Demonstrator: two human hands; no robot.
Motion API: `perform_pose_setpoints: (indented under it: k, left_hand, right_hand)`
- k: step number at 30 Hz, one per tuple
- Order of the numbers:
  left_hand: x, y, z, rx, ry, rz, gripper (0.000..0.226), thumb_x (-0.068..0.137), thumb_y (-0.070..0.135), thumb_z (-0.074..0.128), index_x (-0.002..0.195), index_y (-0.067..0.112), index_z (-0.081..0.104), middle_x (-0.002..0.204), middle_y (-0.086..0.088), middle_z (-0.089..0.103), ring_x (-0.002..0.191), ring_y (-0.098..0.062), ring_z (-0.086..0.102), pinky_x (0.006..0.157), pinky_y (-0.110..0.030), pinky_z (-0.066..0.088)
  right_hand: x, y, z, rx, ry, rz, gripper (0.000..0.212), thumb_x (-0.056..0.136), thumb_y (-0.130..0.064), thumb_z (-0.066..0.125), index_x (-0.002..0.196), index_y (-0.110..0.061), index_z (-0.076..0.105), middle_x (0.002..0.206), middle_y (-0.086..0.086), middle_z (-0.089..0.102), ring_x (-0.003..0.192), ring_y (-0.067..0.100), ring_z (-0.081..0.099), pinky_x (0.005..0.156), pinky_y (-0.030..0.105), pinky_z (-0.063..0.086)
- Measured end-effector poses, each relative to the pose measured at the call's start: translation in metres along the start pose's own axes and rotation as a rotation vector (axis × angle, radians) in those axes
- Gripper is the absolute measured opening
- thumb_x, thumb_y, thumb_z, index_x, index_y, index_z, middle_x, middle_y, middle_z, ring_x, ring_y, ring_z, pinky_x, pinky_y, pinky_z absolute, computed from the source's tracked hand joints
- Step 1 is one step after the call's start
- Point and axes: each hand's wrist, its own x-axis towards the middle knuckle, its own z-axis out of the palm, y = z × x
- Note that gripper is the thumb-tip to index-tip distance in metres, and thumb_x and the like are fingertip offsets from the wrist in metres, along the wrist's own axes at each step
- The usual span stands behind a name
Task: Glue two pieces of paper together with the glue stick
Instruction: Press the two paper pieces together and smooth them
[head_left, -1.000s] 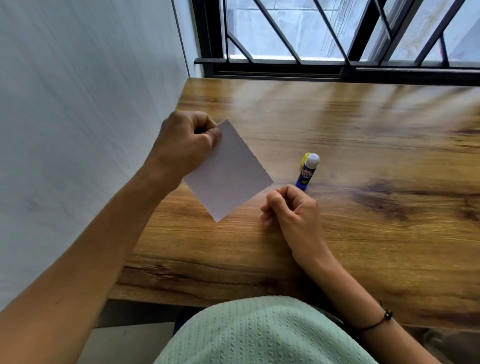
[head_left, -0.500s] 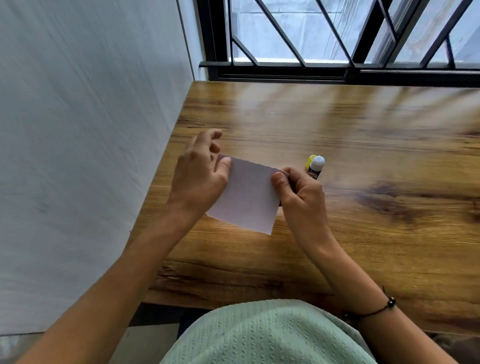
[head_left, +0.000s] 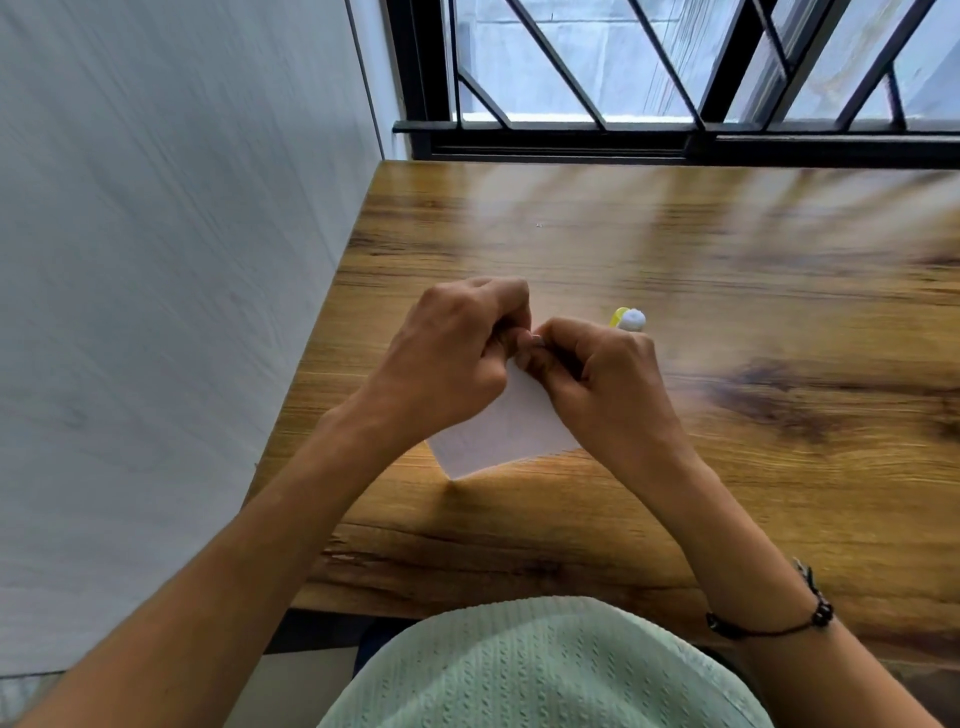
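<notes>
From the head camera, the left hand (head_left: 447, 358) and right hand (head_left: 597, 384) meet over the table (head_left: 753, 493), both pinching the top corner of the white paper (head_left: 504, 436). The glue stick (head_left: 631, 318) lies just beyond the right hand's knuckles.

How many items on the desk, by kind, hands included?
Hands: 2, left hand and right hand
White paper: 1 visible; can't tell whether it's more than one sheet
Glue stick: 1
Total: 4
</notes>
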Motion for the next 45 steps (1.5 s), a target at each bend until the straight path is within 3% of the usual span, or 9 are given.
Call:
perform_pose_setpoints:
  k: [7,12,18,21,24,27,32,40,45]
  left_hand:
    - [-0.003,0.002,-0.002,-0.06,0.198,-0.169,0.013,0.08,0.002,0.057,0.073,0.012,0.052,0.066,0.004,0.05,0.059,-0.007,0.045,0.055,-0.011,0.035]
    - [-0.002,-0.01,-0.007,-0.084,0.253,-0.23,0.011,0.083,0.006,0.055,0.074,0.012,0.051,0.064,0.009,0.046,0.06,-0.003,0.046,0.053,-0.006,0.036]
    - [-0.007,-0.025,0.0,-0.291,0.348,-0.541,0.008,0.085,0.008,0.05,0.086,0.015,0.055,0.074,0.008,0.054,0.069,-0.003,0.051,0.054,-0.001,0.038]
    - [-0.01,-0.018,-0.004,-0.015,0.332,-0.316,0.038,0.074,-0.012,0.047,0.105,0.008,0.055,0.097,-0.006,0.059,0.093,-0.016,0.054,0.077,-0.013,0.043]
    - [-0.007,-0.009,-0.006,0.152,0.139,-0.07,0.035,0.071,-0.008,0.051,0.101,0.007,0.062,0.102,-0.01,0.062,0.103,-0.023,0.05,0.083,-0.022,0.037]
    - [-0.004,-0.002,-0.008,0.14,0.0,-0.003,0.011,0.08,0.009,0.059,0.088,0.006,0.064,0.088,-0.007,0.062,0.086,-0.02,0.055,0.073,-0.031,0.045]
    - [-0.001,0.004,-0.009,0.071,0.112,-0.026,0.01,0.083,0.015,0.059,0.079,0.006,0.063,0.077,-0.004,0.062,0.068,-0.014,0.052,0.061,-0.023,0.039]
    - [-0.001,-0.008,-0.018,-0.073,0.339,-0.28,0.014,0.086,0.022,0.057,0.08,0.011,0.063,0.072,0.001,0.061,0.065,-0.011,0.054,0.056,-0.019,0.044]
    - [-0.012,-0.029,0.006,-0.304,0.401,-0.521,0.013,0.086,0.023,0.054,0.077,0.016,0.062,0.065,0.01,0.055,0.058,0.003,0.05,0.047,-0.005,0.036]
  right_hand:
    - [-0.009,0.008,0.002,0.148,0.023,0.117,0.017,0.084,-0.014,0.061,0.07,-0.006,0.063,0.057,0.005,0.058,0.052,0.016,0.051,0.048,0.028,0.04]
    - [-0.025,0.017,0.009,0.366,0.02,0.257,0.011,0.086,-0.012,0.06,0.075,-0.011,0.063,0.062,0.003,0.065,0.052,0.008,0.064,0.051,0.019,0.05]
    - [-0.018,0.014,0.008,0.444,0.136,0.28,0.013,0.086,-0.01,0.059,0.075,-0.019,0.059,0.064,0.001,0.062,0.055,0.014,0.061,0.056,0.033,0.055]
    - [-0.011,0.01,0.007,0.32,0.097,0.239,0.011,0.085,-0.012,0.06,0.074,-0.016,0.06,0.064,0.009,0.063,0.059,0.022,0.06,0.058,0.042,0.055]
    - [-0.003,0.004,0.005,0.149,0.02,0.124,0.009,0.084,-0.013,0.061,0.076,-0.011,0.061,0.063,0.009,0.062,0.06,0.025,0.06,0.058,0.04,0.051]
    - [0.005,-0.002,0.0,0.093,-0.002,0.04,0.008,0.083,-0.014,0.063,0.076,-0.01,0.063,0.061,0.005,0.062,0.057,0.021,0.057,0.056,0.036,0.047]
    - [0.013,-0.003,-0.009,0.147,0.033,0.079,0.01,0.081,-0.016,0.065,0.074,-0.01,0.064,0.062,0.002,0.064,0.059,0.019,0.059,0.055,0.033,0.05]
    - [-0.007,0.008,0.0,0.216,-0.029,0.198,0.009,0.082,-0.013,0.063,0.073,-0.012,0.063,0.065,0.008,0.065,0.062,0.025,0.063,0.06,0.044,0.055]
    - [-0.003,0.013,0.007,0.079,0.052,0.179,0.012,0.083,-0.006,0.055,0.078,-0.016,0.06,0.06,-0.003,0.06,0.055,0.012,0.055,0.054,0.025,0.047]
